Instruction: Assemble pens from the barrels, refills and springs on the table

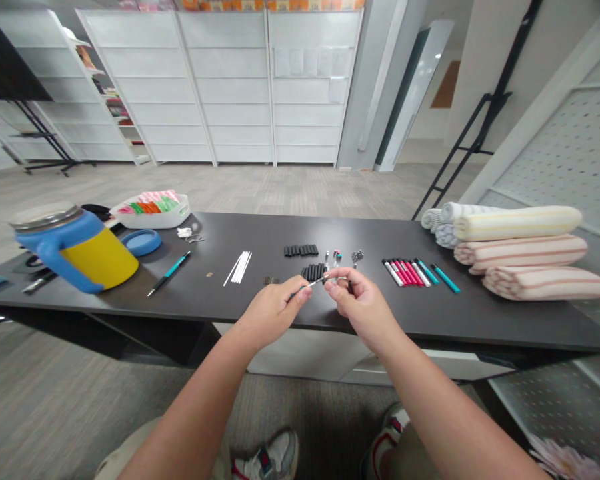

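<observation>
Above the desk [220, 233], toward its near edge, our left hand [273, 303] and right hand [357, 298] pinch a slim rod [316, 282] from opposite ends, best kept straight, we judge, with light pressure.

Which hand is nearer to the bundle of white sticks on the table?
Left. The left hand is to the right of the white sticks, toward the table's near edge; the right hand is farther off, to the right of the left hand.
</observation>
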`<move>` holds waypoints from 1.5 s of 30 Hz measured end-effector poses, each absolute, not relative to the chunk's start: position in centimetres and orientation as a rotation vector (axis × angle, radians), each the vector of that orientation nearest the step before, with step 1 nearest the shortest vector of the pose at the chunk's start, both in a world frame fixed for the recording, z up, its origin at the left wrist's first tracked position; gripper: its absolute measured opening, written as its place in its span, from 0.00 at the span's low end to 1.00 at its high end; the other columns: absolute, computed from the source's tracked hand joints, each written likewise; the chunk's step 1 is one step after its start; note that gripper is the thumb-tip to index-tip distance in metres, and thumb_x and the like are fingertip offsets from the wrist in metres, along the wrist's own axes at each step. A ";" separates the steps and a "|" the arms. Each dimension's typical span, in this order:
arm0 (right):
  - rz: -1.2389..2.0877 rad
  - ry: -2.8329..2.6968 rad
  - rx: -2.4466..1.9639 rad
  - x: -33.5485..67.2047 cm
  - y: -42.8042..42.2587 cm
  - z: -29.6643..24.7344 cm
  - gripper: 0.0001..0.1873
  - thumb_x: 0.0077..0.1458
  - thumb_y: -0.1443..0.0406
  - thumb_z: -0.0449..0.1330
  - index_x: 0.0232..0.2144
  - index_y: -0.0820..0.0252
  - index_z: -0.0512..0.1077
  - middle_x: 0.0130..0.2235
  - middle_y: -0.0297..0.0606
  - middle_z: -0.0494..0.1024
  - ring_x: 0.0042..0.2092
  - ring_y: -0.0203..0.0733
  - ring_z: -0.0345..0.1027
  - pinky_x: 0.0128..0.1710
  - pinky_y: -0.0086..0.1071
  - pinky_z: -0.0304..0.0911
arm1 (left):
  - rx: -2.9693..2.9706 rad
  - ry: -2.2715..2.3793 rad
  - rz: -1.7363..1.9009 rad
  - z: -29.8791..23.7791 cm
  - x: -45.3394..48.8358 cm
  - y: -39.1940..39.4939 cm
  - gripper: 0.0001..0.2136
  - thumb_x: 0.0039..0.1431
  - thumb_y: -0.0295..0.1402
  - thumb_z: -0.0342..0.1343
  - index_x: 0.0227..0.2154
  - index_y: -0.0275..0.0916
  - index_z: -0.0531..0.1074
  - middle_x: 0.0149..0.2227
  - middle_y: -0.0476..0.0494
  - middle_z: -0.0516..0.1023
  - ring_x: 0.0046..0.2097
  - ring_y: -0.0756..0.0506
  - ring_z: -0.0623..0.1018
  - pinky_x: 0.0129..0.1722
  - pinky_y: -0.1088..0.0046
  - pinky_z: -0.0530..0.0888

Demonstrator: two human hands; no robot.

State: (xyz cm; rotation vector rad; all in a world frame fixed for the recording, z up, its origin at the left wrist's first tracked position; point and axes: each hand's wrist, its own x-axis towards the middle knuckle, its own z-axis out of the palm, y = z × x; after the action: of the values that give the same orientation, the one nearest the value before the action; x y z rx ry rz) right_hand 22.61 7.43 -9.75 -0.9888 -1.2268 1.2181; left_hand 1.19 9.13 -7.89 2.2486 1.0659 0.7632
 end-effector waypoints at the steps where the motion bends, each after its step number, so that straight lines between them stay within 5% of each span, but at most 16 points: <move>1: 1.264 -1.187 -0.947 22.6 7.4 -9.6 0.19 0.59 0.49 0.69 0.44 0.53 0.75 0.25 0.23 0.52 0.23 0.30 0.39 0.20 0.27 0.40 | 2.216 1.061 0.785 -7.8 1.1 9.1 0.15 0.77 0.44 0.44 0.40 0.43 0.71 0.32 0.53 0.72 0.34 0.48 0.72 0.36 0.71 0.63; 9: 1.457 -0.891 -0.806 23.0 7.3 -8.5 0.16 0.62 0.50 0.65 0.39 0.52 0.68 0.25 0.23 0.59 0.21 0.29 0.41 0.19 0.25 0.44 | 1.890 1.060 0.892 -8.4 0.5 9.8 0.19 0.75 0.50 0.42 0.44 0.41 0.70 0.27 0.53 0.65 0.27 0.50 0.63 0.28 0.74 0.60; 12: 1.386 -0.874 -0.797 23.0 7.3 -8.4 0.16 0.60 0.51 0.67 0.41 0.52 0.69 0.31 0.28 0.71 0.22 0.31 0.53 0.22 0.27 0.52 | 1.860 1.042 0.904 -8.6 0.4 10.0 0.21 0.76 0.50 0.40 0.45 0.40 0.70 0.27 0.52 0.65 0.26 0.50 0.63 0.27 0.74 0.60; 16: 1.230 -0.870 -0.827 23.4 7.5 -8.6 0.17 0.57 0.52 0.70 0.41 0.52 0.72 0.48 0.38 0.79 0.37 0.38 0.69 0.31 0.29 0.65 | 1.943 1.070 0.883 -8.2 0.2 9.9 0.20 0.76 0.48 0.41 0.42 0.39 0.72 0.28 0.50 0.68 0.29 0.49 0.67 0.29 0.73 0.63; 24: 0.865 -1.003 -0.980 25.0 7.9 -8.6 0.14 0.61 0.53 0.69 0.42 0.55 0.78 0.34 0.33 0.75 0.31 0.35 0.66 0.33 0.31 0.63 | 2.171 1.023 0.769 -7.6 0.7 9.8 0.16 0.75 0.43 0.47 0.39 0.41 0.75 0.34 0.51 0.76 0.37 0.47 0.74 0.39 0.72 0.66; 45: 0.889 -1.137 -1.004 24.2 7.0 -8.4 0.14 0.64 0.52 0.65 0.43 0.54 0.76 0.34 0.35 0.78 0.28 0.35 0.65 0.28 0.31 0.62 | 2.189 0.993 0.731 -7.6 0.9 9.7 0.16 0.75 0.44 0.49 0.39 0.41 0.77 0.35 0.50 0.79 0.38 0.46 0.76 0.39 0.72 0.66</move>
State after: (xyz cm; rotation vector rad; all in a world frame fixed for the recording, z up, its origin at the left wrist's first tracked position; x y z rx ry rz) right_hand 24.19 7.02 -8.41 -1.0041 -1.1371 0.8895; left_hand 0.88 9.71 -7.59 2.1893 0.9928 0.7308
